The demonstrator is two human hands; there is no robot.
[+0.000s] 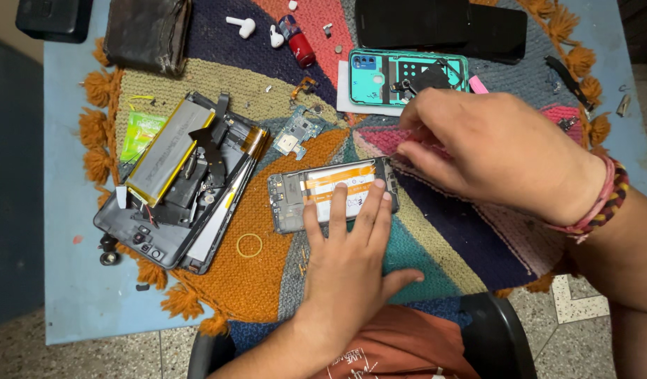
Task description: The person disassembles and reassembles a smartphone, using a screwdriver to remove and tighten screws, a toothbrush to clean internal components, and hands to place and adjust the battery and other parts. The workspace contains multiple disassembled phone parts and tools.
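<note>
The opened smartphone with its back removed, showing a white battery and orange ribbon cable (330, 193), lies near the middle of the multicoloured woven mat with orange tassels (267, 281), its long axis running left to right, tilted slightly up at the right. The left hand (348, 256) presses flat on it, fingers spread and grasping nothing. The right hand (492, 151) pinches a thin tool at the phone's right end; the tool itself is too small to tell. Left of the phone lies a dismantled dark tablet with a silver battery (179, 179). Behind it rests a teal phone back cover (408, 77). A yellow rubber ring (250, 245) sits just beside the phone's lower left. The blue table (78, 295) shows bare along its left edge.
</note>
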